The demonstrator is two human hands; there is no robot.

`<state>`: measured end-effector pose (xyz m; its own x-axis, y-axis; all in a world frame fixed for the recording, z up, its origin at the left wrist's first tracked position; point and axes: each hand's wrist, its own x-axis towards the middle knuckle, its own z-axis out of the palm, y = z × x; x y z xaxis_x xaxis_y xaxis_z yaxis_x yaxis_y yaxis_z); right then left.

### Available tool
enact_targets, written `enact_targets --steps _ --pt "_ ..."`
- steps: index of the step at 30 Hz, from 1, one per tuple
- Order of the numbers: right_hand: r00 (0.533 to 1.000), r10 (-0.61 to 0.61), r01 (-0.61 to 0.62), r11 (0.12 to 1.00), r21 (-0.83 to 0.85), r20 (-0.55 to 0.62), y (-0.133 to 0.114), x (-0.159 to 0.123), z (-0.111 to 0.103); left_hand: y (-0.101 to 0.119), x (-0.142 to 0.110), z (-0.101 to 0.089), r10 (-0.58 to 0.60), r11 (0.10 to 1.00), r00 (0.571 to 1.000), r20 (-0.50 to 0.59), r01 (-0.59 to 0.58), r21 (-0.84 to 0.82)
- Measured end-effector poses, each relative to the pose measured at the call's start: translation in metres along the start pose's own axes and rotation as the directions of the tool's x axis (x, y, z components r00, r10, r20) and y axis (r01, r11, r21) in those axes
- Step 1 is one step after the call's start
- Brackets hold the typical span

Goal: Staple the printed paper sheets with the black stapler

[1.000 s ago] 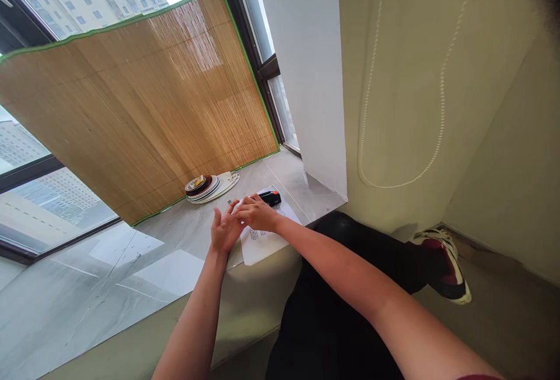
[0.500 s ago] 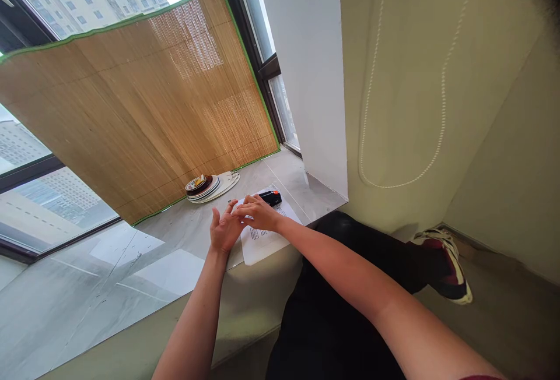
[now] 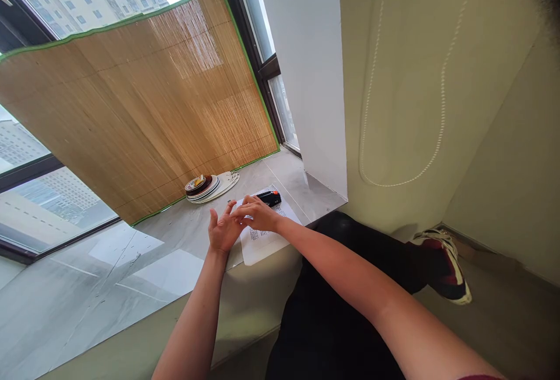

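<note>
My left hand (image 3: 224, 231) is turned palm up over the front edge of the stone sill, its thumb and fingers spread. Across it reaches my right hand (image 3: 257, 215), fingers bent and drawn together against the fingers of the left. Whatever those fingertips may hold is too small or hidden to make out. Under and beside both hands lies a white sheet of printed paper (image 3: 262, 246). A black object with an orange spot (image 3: 270, 197) rests on the paper just beyond my right hand, partly covered by it; its kind is unclear.
Several stacked plates (image 3: 205, 189) stand on the grey stone sill (image 3: 175, 231), against a bamboo mat (image 3: 144, 106) with green edging that leans on the window. A beaded cord (image 3: 362, 129) hangs along the wall at right. My dark-trousered leg (image 3: 350, 252) is beside the sill.
</note>
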<state>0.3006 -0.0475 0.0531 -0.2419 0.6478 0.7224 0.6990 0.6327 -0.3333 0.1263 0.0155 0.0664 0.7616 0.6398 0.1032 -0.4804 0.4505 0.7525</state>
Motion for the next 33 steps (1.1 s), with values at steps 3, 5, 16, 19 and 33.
enact_targets --steps 3,5,16,19,33 --pt "1.0 -0.023 0.023 0.999 -0.032 0.014 0.001 0.0 0.001 0.0 0.0 0.001 0.001 1.0 1.0 0.013 -0.001 0.021" --pt "0.998 -0.056 0.059 0.995 -0.083 0.037 0.001 0.001 0.001 -0.001 -0.001 0.001 0.006 0.999 1.0 0.026 -0.007 0.041" --pt "0.994 -0.089 0.098 0.979 -0.176 0.056 -0.002 0.003 0.008 0.0 -0.001 0.002 0.01 1.0 1.0 -0.028 -0.009 0.024" --pt "0.999 -0.036 0.035 0.999 -0.036 -0.011 0.003 0.003 0.014 0.0 0.0 0.001 0.009 1.0 0.999 -0.033 -0.008 0.022" --pt "0.964 -0.224 0.261 0.901 -0.347 0.145 -0.007 0.002 0.005 0.0 -0.002 0.002 0.02 0.996 0.999 -0.039 -0.016 0.087"
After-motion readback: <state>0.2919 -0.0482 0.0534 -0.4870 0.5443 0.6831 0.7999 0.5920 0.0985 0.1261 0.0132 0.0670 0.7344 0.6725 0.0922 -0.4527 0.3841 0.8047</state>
